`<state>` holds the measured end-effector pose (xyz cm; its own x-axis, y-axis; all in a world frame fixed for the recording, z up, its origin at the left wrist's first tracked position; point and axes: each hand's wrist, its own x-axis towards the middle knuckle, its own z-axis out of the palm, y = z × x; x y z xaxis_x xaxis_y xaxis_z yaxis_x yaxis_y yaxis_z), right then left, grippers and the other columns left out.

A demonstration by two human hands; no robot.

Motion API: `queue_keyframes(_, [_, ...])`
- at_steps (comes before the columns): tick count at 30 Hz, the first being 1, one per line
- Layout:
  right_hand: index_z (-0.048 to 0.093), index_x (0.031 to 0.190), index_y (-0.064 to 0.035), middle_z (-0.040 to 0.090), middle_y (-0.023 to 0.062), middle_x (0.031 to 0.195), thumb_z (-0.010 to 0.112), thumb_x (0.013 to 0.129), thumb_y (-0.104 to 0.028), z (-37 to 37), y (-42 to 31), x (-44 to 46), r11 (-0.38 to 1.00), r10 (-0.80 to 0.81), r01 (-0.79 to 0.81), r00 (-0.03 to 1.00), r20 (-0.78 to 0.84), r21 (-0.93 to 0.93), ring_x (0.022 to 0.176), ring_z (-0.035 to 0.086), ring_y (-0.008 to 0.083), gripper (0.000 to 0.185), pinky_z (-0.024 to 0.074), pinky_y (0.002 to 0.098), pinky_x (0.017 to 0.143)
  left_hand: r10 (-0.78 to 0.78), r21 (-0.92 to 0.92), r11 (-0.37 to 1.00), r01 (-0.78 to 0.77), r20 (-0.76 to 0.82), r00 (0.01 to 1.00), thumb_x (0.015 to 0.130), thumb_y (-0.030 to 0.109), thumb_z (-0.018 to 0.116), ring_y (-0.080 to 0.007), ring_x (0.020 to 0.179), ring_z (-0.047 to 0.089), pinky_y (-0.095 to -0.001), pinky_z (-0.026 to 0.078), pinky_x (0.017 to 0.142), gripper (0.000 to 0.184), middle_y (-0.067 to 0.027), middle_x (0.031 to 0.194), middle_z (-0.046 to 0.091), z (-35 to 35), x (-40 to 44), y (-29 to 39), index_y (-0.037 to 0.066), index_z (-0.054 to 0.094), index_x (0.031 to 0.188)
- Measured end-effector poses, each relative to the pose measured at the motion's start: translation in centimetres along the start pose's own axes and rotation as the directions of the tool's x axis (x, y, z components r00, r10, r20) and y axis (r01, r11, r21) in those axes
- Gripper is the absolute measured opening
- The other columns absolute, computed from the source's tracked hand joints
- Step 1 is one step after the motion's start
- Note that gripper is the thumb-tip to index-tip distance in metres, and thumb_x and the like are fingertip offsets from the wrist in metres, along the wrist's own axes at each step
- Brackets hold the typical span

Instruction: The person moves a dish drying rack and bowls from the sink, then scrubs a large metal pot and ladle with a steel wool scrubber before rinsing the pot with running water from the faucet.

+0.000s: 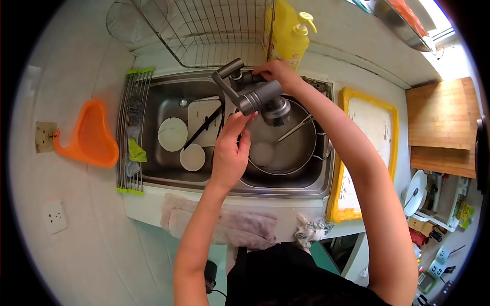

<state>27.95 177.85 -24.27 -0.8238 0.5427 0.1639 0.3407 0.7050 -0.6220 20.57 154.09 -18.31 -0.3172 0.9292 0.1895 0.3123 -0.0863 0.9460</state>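
A grey jointed faucet [253, 99] reaches over the double sink, its round spray head above the right basin. My right hand [278, 74] is at the back of the sink, its fingers around the dark faucet handle [248, 77]. Below the spout, my left hand [230, 153] is raised with fingers extended and thumb apart, its fingertips close to the faucet; whether they touch it I cannot tell. A large pan [301, 158] sits in the right basin with a long-handled ladle [263, 153] inside. In the left basin are two white bowls [172, 134], a cutting board [196, 115] and a black-handled knife [204, 127].
A wire dish rack [219, 30] and a yellow pump bottle [295, 46] stand behind the sink. At left are a roll-up rack [135, 107] and an orange basket [94, 137]. A yellow-edged board [390, 148] lies at right; cloths [245, 224] line the front edge.
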Motion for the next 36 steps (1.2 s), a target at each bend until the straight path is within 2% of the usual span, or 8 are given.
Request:
queue_keyframes(9, [0.053, 0.110, -0.0068, 0.061, 0.0162, 0.095, 0.059, 0.079, -0.011, -1.4, -0.3, -6.1, 0.990, 0.124, -0.110, 0.978, -0.168, 0.090, 0.090, 0.058, 0.0340, 0.032, 0.0467, 0.0359, 0.077, 0.001, -0.037, 0.999, 0.000, 0.022, 1.000, 0.081, -0.006, 0.047, -0.0248, 0.098, 0.055, -0.0304, 0.044, 0.082, 0.036, -0.0101, 0.107, 0.055, -0.7, -0.1, -0.4, 0.006, 0.052, 0.115])
queue_keyframes(12, [0.052, 0.105, -0.0071, 0.060, 0.0134, 0.090, 0.060, 0.079, -0.015, -1.4, 2.5, -12.7, 0.933, 0.252, -0.229, 0.967, 0.047, -0.278, 0.091, 0.057, 0.0312, 0.029, 0.0432, 0.0386, 0.084, -0.103, 0.022, 0.995, 0.101, 0.095, 0.990, 0.080, -0.006, 0.047, -0.0268, 0.099, 0.054, -0.0324, 0.044, 0.082, 0.037, -0.0110, 0.107, 0.056, -0.2, -1.6, -1.8, 0.005, 0.052, 0.115])
queue_keyframes(14, [0.053, 0.099, -0.0078, 0.059, 0.0107, 0.089, 0.061, 0.078, -0.018, -0.4, 4.4, -16.7, 0.784, 0.026, 0.026, 0.997, 0.074, -0.621, 0.095, 0.056, 0.0277, 0.024, 0.0376, 0.0445, 0.089, -0.158, 0.260, 0.962, 0.085, 0.273, 0.949, 0.079, 0.005, 0.054, -0.0305, 0.102, 0.052, -0.0363, 0.043, 0.086, 0.033, -0.0123, 0.110, 0.055, 2.2, -4.5, -5.4, 0.005, 0.055, 0.112])
queue_keyframes(20, [0.053, 0.099, -0.0084, 0.059, 0.0074, 0.090, 0.062, 0.077, -0.019, -1.1, 3.2, -20.5, 0.694, 0.374, -0.096, 0.895, 0.243, -0.713, 0.096, 0.054, 0.0259, 0.026, 0.0387, 0.0451, 0.087, -0.110, 0.534, 0.789, -0.302, 0.608, 0.786, 0.078, 0.020, 0.059, -0.0250, 0.093, 0.054, -0.0359, 0.038, 0.092, 0.025, -0.0098, 0.093, 0.060, 6.7, -10.7, -10.1, 0.004, 0.061, 0.098])
queue_keyframes(23, [0.057, 0.092, -0.0087, 0.060, 0.0086, 0.085, 0.062, 0.078, -0.023, -2.7, -0.7, -22.3, 0.826, 0.360, -0.164, 0.890, 0.281, -0.540, 0.090, 0.057, 0.0271, 0.021, 0.0461, 0.0395, 0.076, -0.144, 0.557, 0.780, -0.285, 0.603, 0.785, 0.081, 0.021, 0.057, -0.0235, 0.091, 0.054, -0.0360, 0.037, 0.092, 0.023, -0.0077, 0.090, 0.060, 7.5, -12.9, -10.8, 0.005, 0.061, 0.097])
queue_keyframes(28, [0.063, 0.079, 0.0000, 0.065, 0.0156, 0.074, 0.053, 0.084, -0.022, -3.6, -7.5, -25.4, 0.729, 0.620, -0.624, 0.430, 0.656, -0.281, 0.072, 0.064, 0.0255, 0.025, 0.0497, 0.0349, 0.069, -0.246, 0.588, 0.784, -0.197, 0.587, 0.771, 0.084, 0.018, 0.051, -0.0251, 0.089, 0.057, -0.0371, 0.039, 0.089, 0.021, -0.0099, 0.088, 0.063, 7.4, -12.8, -9.2, 0.004, 0.063, 0.092])
queue_keyframes(33, [0.062, 0.065, 0.0037, 0.061, 0.0163, 0.059, 0.050, 0.082, -0.020, -1.0, -9.9, -27.2, 0.663, 0.723, -0.736, 0.582, 0.372, -0.137, 0.066, 0.064, 0.0318, 0.032, 0.0503, 0.0393, 0.072, -0.240, 0.569, 0.798, -0.199, 0.602, 0.761, 0.083, 0.016, 0.051, -0.0274, 0.090, 0.058, -0.0385, 0.042, 0.085, 0.021, -0.0123, 0.089, 0.064, 7.1, -12.8, -10.0, 0.002, 0.064, 0.091])
queue_keyframes(36, [0.062, 0.081, 0.0016, 0.061, 0.0186, 0.064, 0.052, 0.082, -0.018, 3.6, -10.9, -27.6, 0.723, 0.662, -0.688, 0.716, 0.221, 0.067, 0.067, 0.062, 0.0350, 0.022, 0.0500, 0.0424, 0.069, -0.244, 0.570, 0.796, -0.204, 0.610, 0.754, 0.082, 0.015, 0.050, -0.0284, 0.088, 0.059, -0.0393, 0.044, 0.082, 0.021, -0.0128, 0.088, 0.064, 7.4, -12.8, -10.5, 0.003, 0.064, 0.090])
